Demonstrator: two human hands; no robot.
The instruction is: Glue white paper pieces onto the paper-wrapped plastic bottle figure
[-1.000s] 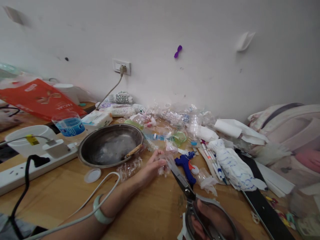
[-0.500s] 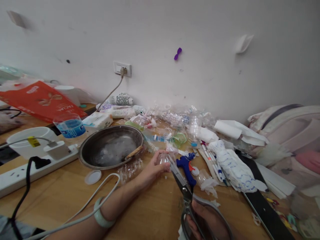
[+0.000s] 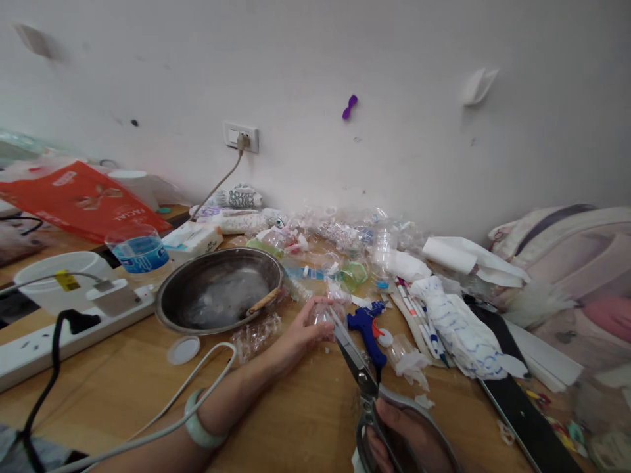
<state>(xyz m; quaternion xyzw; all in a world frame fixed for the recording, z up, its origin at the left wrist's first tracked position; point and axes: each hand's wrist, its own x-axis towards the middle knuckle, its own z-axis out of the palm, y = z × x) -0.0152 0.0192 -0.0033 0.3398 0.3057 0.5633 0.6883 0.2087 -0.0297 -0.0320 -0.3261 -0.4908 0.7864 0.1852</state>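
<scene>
My left hand (image 3: 309, 326) is closed around a small piece of clear plastic (image 3: 323, 313), which looks like part of a cut bottle. A pale green bangle circles that wrist. In my right hand (image 3: 401, 430) is a large pair of scissors (image 3: 363, 381), its fingers through the dark handles. The scissor blades point up and away and meet the right edge of the clear plastic; whether they bite into it I cannot make out. Just right of the blades lies a blue glue gun (image 3: 367, 332) with an orange trigger.
A metal basin (image 3: 170, 318) with a wooden stick on its rim stands left of my hands. A white power strip (image 3: 29, 348) and cables lie at the left. Several markers (image 3: 432, 335) and a crumpled patterned wrapper (image 3: 461, 328) are at the right. Plastic scraps (image 3: 340, 230) line the wall.
Very little differs. The scissors and my right hand have shifted slightly, and my left hand still holds the clear plastic in the same place.
</scene>
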